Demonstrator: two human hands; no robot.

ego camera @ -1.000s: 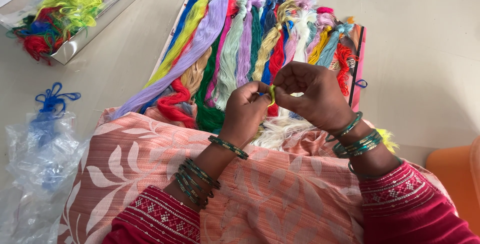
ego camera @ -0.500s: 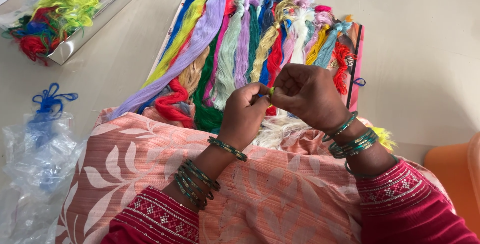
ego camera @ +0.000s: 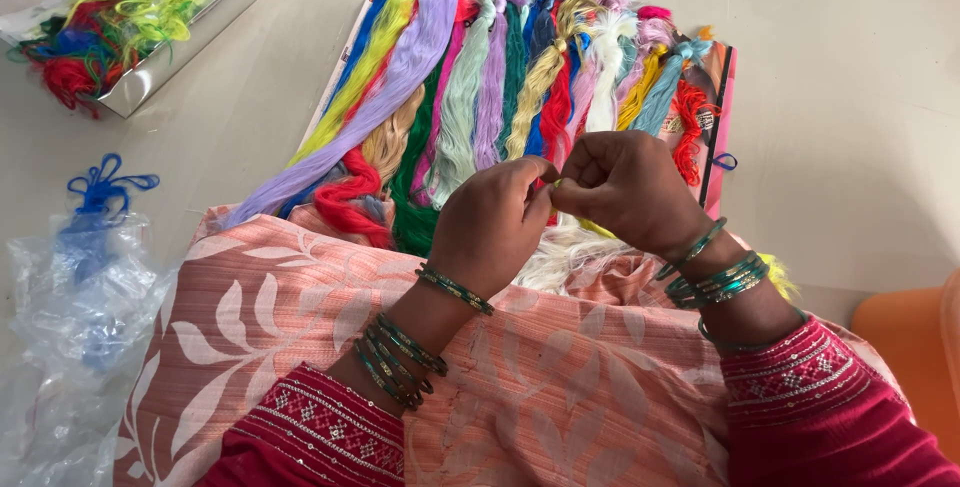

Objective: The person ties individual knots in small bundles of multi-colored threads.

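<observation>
both hands meet just above the spread of coloured thread skeins [ego camera: 520, 77], pinching something very small and yellowish between their fingertips — it looks like a thread end [ego camera: 556, 185], though it is too small to be sure. to do this well, i'd judge the fingertips should stay close together, the pull should be light and even, and the strand should be kept clear of the skeins lying just beneath so nothing snags.

the left hand [ego camera: 490, 227] is curled almost shut, thumb and forefinger pressed together at the meeting point; its back faces the camera, so how much thread it holds cannot be told. the right hand [ego camera: 625, 192] is likewise closed narrow, fingers bent in and tips touching those of the left — it pinches the same small bit from the other side. both wrists carry green bangles [ego camera: 715, 282].

the skeins lie side by side on a flat card [ego camera: 722, 117] on the pale floor [ego camera: 860, 67], just beyond a peach leaf-patterned cloth [ego camera: 260, 297] over the person's lap. well apart to the left are a clear tray of tangled threads [ego camera: 110, 17] and a crumpled plastic bag [ego camera: 80, 307] with a blue thread loop [ego camera: 100, 185] at its top.
</observation>
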